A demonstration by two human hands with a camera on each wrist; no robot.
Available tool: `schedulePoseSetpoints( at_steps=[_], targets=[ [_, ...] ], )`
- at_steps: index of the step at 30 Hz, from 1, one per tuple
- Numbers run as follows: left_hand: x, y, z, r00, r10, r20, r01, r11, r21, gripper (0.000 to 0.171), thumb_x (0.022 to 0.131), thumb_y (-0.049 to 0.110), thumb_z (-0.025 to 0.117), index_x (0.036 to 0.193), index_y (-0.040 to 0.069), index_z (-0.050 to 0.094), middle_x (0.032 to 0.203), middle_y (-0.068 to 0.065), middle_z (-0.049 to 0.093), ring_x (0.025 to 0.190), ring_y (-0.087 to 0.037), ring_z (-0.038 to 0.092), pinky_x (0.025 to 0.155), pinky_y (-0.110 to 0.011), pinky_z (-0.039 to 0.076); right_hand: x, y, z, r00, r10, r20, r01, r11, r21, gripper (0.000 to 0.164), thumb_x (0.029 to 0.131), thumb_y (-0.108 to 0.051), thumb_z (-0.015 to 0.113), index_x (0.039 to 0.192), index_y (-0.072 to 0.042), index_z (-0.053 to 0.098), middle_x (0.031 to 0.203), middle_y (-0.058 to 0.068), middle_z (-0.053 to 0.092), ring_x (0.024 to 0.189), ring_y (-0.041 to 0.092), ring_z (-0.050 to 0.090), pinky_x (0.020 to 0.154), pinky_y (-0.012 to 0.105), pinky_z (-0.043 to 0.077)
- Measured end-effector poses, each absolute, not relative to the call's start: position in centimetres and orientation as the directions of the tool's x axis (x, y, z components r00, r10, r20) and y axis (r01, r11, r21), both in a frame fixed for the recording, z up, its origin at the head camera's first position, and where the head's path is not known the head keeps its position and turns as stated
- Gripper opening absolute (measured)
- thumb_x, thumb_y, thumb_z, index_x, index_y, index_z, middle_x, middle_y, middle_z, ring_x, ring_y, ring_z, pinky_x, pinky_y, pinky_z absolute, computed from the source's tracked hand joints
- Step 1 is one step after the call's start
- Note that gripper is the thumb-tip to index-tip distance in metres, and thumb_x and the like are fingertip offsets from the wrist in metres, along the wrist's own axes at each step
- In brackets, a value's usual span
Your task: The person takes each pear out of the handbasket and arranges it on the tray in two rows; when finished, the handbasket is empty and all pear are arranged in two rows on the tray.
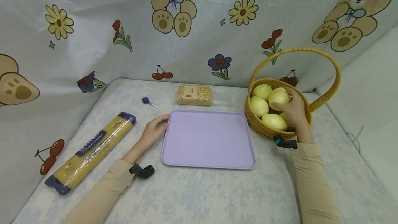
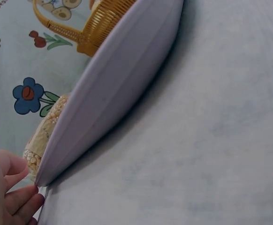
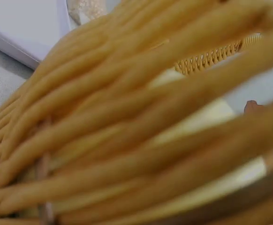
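Note:
In the head view, a yellow wicker basket (image 1: 264, 130) with a tall handle holds several pale yellow onions (image 1: 274, 122). My right hand (image 1: 293, 108) reaches over its right side, thumb and fingers spread round the upper onion (image 1: 278, 99). The right wrist view is filled by blurred basket weave (image 3: 127, 108), which hides that hand. My left hand (image 1: 153, 129) is at the upper left edge of a lilac tray (image 1: 208, 139), fingertips touching its rim. From the left wrist, the fingers (image 2: 21, 201) of that hand lie relaxed against the tray corner (image 2: 45, 173).
Behind the tray lies a clear bag of yellow corn kernels (image 1: 196, 94). A purple-wrapped lollipop (image 1: 146, 100) is left of it. A long pack of spaghetti (image 1: 93, 151) lies slanted at the left. A patterned cloth (image 1: 192, 51) hangs behind the table.

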State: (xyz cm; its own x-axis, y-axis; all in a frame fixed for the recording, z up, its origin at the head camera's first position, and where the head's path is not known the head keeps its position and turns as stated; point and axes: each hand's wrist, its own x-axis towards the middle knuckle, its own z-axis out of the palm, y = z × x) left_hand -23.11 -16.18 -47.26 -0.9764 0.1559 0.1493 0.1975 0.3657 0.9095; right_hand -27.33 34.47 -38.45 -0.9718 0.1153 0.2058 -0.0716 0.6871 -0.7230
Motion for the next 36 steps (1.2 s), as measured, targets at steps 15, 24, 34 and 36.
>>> schedulePoseSetpoints(
  at_steps=[15,24,34,36],
  targets=[
    [-21.8,-16.1,-44.8,-0.973,0.185,0.136,0.190,0.316,0.930,0.033,0.095,0.003,0.052,0.127,-0.008,0.055,0.141,-0.024,0.047,0.134,-0.037,0.042,0.115,-0.047,0.031,-24.5,28.7,-33.2,-0.929,0.204,0.310,-0.127,0.610,-0.782,0.079,0.078,-0.029,0.078,0.145,-0.018,0.038,0.143,0.015,0.043,0.124,0.028,0.045,0.092,0.038,0.044],
    [-23.1,-16.4,-46.7,-0.975,0.180,0.134,0.186,0.314,0.931,0.032,0.096,0.008,0.053,0.126,-0.002,0.058,0.142,-0.020,0.049,0.136,-0.033,0.042,0.116,-0.045,0.032,-22.4,21.8,-32.3,-0.897,0.125,0.424,-0.295,0.545,-0.785,0.072,0.074,-0.015,0.081,0.137,-0.010,0.048,0.138,0.010,0.051,0.117,0.021,0.051,0.084,0.019,0.040],
    [-23.4,-16.4,-47.3,-0.974,0.187,0.130,0.191,0.355,0.915,0.035,0.095,0.013,0.056,0.129,0.003,0.057,0.138,-0.016,0.053,0.131,-0.030,0.048,0.113,-0.045,0.036,-22.6,14.1,-35.1,-0.922,-0.089,0.376,-0.371,0.471,-0.800,0.071,0.072,-0.014,0.083,0.133,-0.003,0.049,0.133,0.016,0.054,0.117,0.032,0.053,0.091,0.045,0.048],
    [-23.4,-16.4,-47.2,-0.975,0.179,0.134,0.192,0.365,0.911,0.036,0.095,0.013,0.057,0.130,0.003,0.056,0.135,-0.017,0.056,0.128,-0.031,0.050,0.111,-0.045,0.037,-22.7,12.9,-35.9,-0.919,-0.119,0.376,-0.385,0.469,-0.795,0.072,0.071,-0.015,0.083,0.133,-0.002,0.050,0.133,0.017,0.055,0.116,0.033,0.054,0.091,0.047,0.048]
  ],
)
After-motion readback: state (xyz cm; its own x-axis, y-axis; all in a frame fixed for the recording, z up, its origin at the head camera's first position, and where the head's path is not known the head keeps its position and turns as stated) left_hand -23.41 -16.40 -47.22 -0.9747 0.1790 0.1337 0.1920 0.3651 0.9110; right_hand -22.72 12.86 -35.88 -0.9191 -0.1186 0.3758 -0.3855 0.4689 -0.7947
